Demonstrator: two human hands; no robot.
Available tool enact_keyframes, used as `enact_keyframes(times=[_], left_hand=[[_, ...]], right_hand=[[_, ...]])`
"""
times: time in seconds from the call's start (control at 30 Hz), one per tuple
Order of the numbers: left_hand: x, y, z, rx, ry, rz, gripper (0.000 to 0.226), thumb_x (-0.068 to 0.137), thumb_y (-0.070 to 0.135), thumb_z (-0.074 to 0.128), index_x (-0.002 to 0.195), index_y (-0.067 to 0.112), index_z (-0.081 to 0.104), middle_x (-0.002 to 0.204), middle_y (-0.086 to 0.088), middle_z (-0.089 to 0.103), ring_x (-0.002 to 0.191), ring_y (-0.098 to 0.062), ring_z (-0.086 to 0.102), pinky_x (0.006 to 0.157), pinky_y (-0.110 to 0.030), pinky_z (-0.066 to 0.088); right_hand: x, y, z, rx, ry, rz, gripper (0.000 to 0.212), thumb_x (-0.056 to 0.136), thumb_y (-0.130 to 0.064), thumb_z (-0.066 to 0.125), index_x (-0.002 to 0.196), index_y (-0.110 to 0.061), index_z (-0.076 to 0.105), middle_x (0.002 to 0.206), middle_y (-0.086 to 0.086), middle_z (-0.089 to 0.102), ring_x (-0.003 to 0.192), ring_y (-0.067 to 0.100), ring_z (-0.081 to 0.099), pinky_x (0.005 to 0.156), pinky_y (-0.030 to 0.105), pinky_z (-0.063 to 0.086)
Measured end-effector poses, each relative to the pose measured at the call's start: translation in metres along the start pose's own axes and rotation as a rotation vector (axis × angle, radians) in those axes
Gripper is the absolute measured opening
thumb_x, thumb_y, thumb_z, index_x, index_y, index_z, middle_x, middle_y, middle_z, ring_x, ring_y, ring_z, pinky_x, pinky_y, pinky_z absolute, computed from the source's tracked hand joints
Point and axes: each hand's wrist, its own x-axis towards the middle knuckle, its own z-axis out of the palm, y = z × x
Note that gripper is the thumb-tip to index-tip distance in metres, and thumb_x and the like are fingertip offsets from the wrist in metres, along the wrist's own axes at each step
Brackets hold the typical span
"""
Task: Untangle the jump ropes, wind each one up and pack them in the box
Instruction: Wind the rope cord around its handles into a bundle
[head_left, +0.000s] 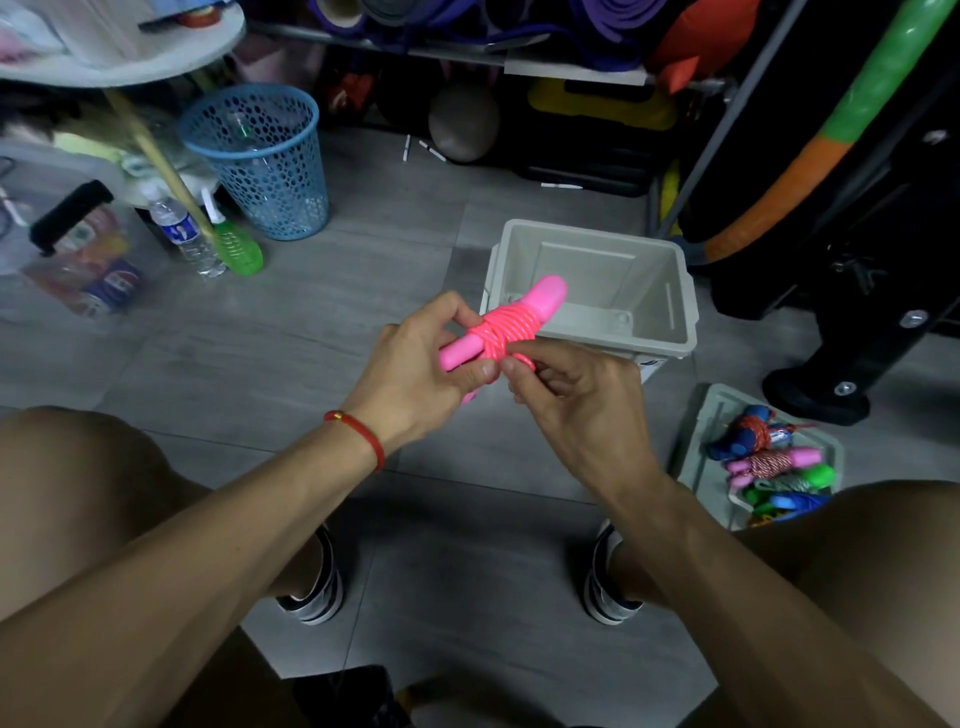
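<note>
Pink jump rope (506, 328), wound tight round its handles, held in front of the grey box (670, 291). Left hand (415, 374) curled round the handles; right hand (576, 400) pinching the cord's end. More wound ropes (blue, pink, green) in the lid (698, 462) on the floor.

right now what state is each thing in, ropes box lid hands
pink jump rope: wound round its handles, held in both hands
left hand: grips the handles
right hand: pinches the cord end
grey box: open, nothing visible inside
wound ropes: lying bundled on the grey lid
</note>
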Motion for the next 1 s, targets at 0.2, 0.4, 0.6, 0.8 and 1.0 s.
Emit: enact_keyframes(times=[0.2, 0.4, 0.6, 0.8, 1.0], left_hand=[[0.001, 0.001, -0.005, -0.023, -0.004, -0.004, 0.03, 0.082, 0.021, 0.081, 0.1, 0.024, 0.057, 0.069, 0.004, 0.074, 0.064, -0.015, 0.071, 0.067, -0.041, 0.058], [0.0, -0.001, -0.005, -0.089, -0.066, 0.03, 0.038, 0.072, 0.03, 0.081, 0.102, 0.032, 0.057, 0.075, 0.002, 0.072, 0.064, -0.015, 0.066, 0.068, -0.049, 0.059], [0.001, 0.009, 0.001, -0.136, -0.068, 0.08, 0.041, 0.075, 0.021, 0.086, 0.106, 0.025, 0.059, 0.085, 0.004, 0.073, 0.075, -0.013, 0.072, 0.068, -0.031, 0.058], [0.004, 0.008, -0.002, -0.11, -0.052, 0.067, 0.037, 0.074, 0.017, 0.082, 0.105, 0.028, 0.063, 0.09, 0.005, 0.073, 0.082, -0.013, 0.074, 0.078, -0.04, 0.061], [0.007, 0.007, -0.002, 0.041, 0.024, 0.142, 0.043, 0.066, 0.019, 0.081, 0.107, 0.024, 0.07, 0.104, 0.001, 0.059, 0.084, -0.011, 0.068, 0.08, -0.025, 0.059]], right_hand=[[0.001, -0.005, -0.005, 0.095, -0.083, -0.045, 0.017, 0.088, -0.013, 0.073, 0.104, -0.013, 0.077, 0.083, -0.002, 0.075, 0.073, 0.008, 0.071, 0.073, 0.028, 0.061], [0.002, 0.001, -0.004, 0.147, -0.071, 0.017, 0.018, 0.085, -0.016, 0.08, 0.102, -0.009, 0.077, 0.079, 0.0, 0.077, 0.069, 0.007, 0.073, 0.07, 0.037, 0.061], [0.004, -0.007, 0.0, -0.117, 0.137, -0.125, 0.011, 0.086, -0.021, 0.079, 0.086, -0.01, 0.075, 0.073, 0.0, 0.072, 0.063, 0.012, 0.066, 0.062, 0.034, 0.056], [0.006, -0.006, 0.005, -0.176, 0.171, -0.224, 0.018, 0.093, -0.017, 0.072, 0.11, -0.01, 0.076, 0.089, 0.003, 0.067, 0.072, 0.01, 0.058, 0.068, 0.032, 0.055], [0.003, -0.005, 0.013, -0.142, 0.165, -0.213, 0.034, 0.09, -0.007, 0.072, 0.124, -0.008, 0.07, 0.086, 0.006, 0.064, 0.068, 0.016, 0.059, 0.067, 0.033, 0.055]])
